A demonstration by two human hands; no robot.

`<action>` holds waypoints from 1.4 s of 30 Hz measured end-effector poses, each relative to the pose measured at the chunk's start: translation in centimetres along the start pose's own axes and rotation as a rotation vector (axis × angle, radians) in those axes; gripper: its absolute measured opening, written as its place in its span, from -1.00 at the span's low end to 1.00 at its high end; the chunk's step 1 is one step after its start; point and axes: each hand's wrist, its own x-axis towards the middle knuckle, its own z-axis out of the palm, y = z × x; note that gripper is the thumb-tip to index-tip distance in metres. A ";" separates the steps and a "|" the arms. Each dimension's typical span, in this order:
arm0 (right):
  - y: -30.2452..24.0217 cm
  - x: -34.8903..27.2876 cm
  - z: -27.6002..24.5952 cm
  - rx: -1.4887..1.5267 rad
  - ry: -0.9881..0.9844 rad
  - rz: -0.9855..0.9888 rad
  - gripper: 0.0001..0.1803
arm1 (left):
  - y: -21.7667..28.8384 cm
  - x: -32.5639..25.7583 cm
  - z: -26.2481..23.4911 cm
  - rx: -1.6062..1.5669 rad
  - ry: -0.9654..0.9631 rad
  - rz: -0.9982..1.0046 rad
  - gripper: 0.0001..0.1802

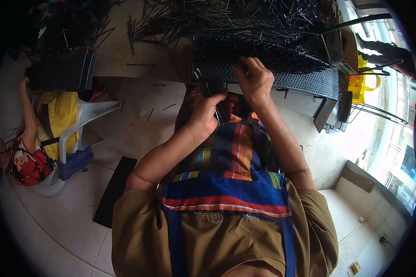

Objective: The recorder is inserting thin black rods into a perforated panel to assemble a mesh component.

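My left hand (pixel 206 112) is closed around a bundle of thin black sticks (pixel 223 111) in front of my apron, thumb on top. My right hand (pixel 255 81) is raised at the near edge of a perforated tray (pixel 305 83), its fingers bent in a pinch. Whatever sits between those fingertips is too small and dark to make out. Many short black pieces (pixel 263 51) stand packed in the tray's holes, while its near right part shows bare holes.
A heap of loose black sticks (pixel 226 18) covers the table (pixel 120 60) behind the tray. At left, another person (pixel 27 152) sits on a white plastic chair (pixel 81 122) beside a dark box-like panel (pixel 69 71). A yellow bag (pixel 363 85) hangs at right. Sticks lie on the floor.
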 end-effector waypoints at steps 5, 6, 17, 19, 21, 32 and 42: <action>0.0 -2.5 -0.3 0.832 -0.381 0.552 -0.88 | -0.6 0.3 0.4 0.009 -0.011 -0.024 -0.78; 0.1 -2.6 -0.6 0.832 -0.375 0.546 -0.88 | -0.8 0.3 0.4 0.012 -0.017 -0.019 -0.78; 1.4 0.6 -0.7 0.752 0.235 0.422 -0.90 | -0.6 -1.6 1.4 0.148 0.042 0.084 -0.72; 2.0 0.6 0.1 0.635 0.256 0.289 -0.91 | -0.5 -1.8 1.6 0.156 0.036 0.089 -0.74; 2.9 0.3 0.9 0.509 0.139 0.273 -0.91 | -0.4 -1.6 1.6 0.164 0.032 0.092 -0.75; 2.3 2.1 -0.4 0.128 -0.013 0.050 -0.92 | -1.8 -0.7 1.5 0.130 0.102 -0.011 -0.85; 2.0 2.3 -0.2 0.094 -0.046 0.051 -0.91 | -2.0 -0.1 0.8 0.098 0.064 -0.040 -0.87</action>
